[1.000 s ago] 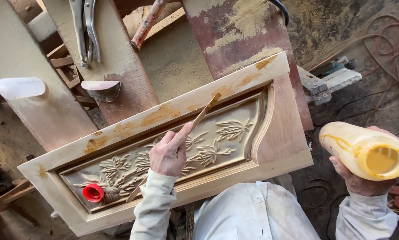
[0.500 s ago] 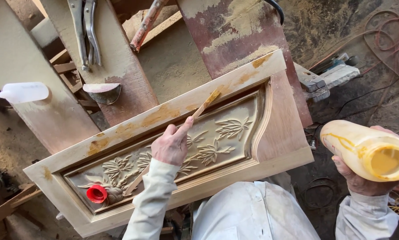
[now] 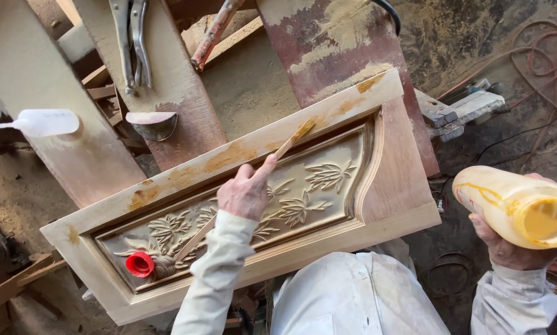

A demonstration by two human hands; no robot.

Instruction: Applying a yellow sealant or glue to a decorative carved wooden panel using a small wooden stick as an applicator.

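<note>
Dusty workshop floor (image 3: 17,186) with cables (image 3: 539,56), worn planks (image 3: 328,49) leaning.

From my feed, the left hand (image 3: 247,193) covers the middle of the thin stick (image 3: 291,140) it grips, and the sleeve hides part of the carved wooden panel (image 3: 303,205) beneath it. The glue bottle (image 3: 519,208) runs off the right edge, and the right hand (image 3: 508,251) shows only partly behind it — its fingers are mostly out of sight. The white spatula (image 3: 42,122) is cut at the left edge. The pliers (image 3: 132,43) are clipped at the top — their handles can't be seen.
</note>
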